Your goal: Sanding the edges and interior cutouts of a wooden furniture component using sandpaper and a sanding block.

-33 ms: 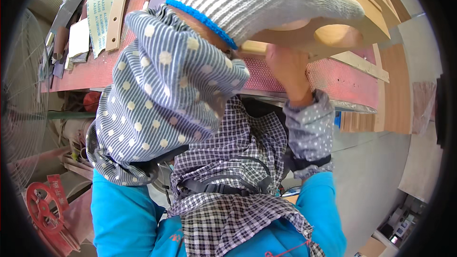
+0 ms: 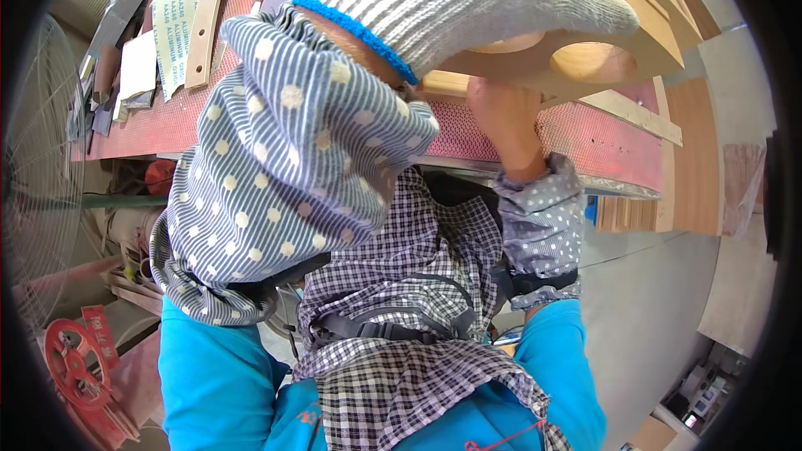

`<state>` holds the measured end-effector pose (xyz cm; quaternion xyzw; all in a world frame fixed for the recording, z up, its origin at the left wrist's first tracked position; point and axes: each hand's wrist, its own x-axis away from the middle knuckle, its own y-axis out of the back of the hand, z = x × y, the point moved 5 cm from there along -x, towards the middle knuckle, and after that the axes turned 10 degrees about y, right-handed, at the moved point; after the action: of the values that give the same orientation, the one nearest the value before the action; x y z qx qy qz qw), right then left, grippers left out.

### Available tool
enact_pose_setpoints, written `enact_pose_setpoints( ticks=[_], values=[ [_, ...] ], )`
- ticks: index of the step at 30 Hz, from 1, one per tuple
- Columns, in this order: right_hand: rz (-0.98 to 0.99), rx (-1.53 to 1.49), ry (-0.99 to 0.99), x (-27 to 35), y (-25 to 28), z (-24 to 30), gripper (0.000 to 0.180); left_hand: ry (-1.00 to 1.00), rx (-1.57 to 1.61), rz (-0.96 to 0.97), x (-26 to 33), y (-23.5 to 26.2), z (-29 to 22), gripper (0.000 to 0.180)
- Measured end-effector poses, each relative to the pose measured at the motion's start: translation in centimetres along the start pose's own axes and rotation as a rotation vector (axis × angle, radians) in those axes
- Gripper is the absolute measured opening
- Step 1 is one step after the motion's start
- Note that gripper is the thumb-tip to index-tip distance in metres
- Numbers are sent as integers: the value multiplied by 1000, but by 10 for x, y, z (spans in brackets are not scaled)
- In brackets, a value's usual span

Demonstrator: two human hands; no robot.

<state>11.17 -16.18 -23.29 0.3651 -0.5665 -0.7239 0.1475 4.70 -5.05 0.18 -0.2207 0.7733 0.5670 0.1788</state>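
Note:
My left hand wears a white knitted glove with a blue cuff and reaches over a pale wooden piece with oval cut-outs. Its thumb lies along the near face of that piece, gripping it; the other fingers are out of sight. Bare, my right hand is at the underside of the same piece, close to its near edge. The piece hides the right fingers, so what they hold does not show.
A pink, mesh-like bench top lies under the work. Sandpaper strips and a drilled wooden strip lie at the far left. A flat wooden strip sits at right. Beside the bench are a wire fan guard and a red wheel.
My right forearm and its sleeve have shifted very slightly to the left. The left hand and the wooden piece stay practically in place.

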Motion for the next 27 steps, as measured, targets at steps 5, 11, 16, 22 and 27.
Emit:
enact_pose_setpoints(
  ticks=[5,11,16,22,27],
  values=[
    [-409,-42,323,-12,14,52,14,-45,-49,-96,-8,21,-1,69],
    [-274,-64,255,25,42,31,29,-5,197,371,-28,-7,18,69],
    [-154,-161,189,108,69,38,44,107,18,191,-27,-13,22,69],
    [-311,120,-168,142,64,-144,44,127,38,171,-19,6,20,69],
    [-30,380,-277,128,41,-200,58,134,88,219,-15,9,12,69]
  ],
)
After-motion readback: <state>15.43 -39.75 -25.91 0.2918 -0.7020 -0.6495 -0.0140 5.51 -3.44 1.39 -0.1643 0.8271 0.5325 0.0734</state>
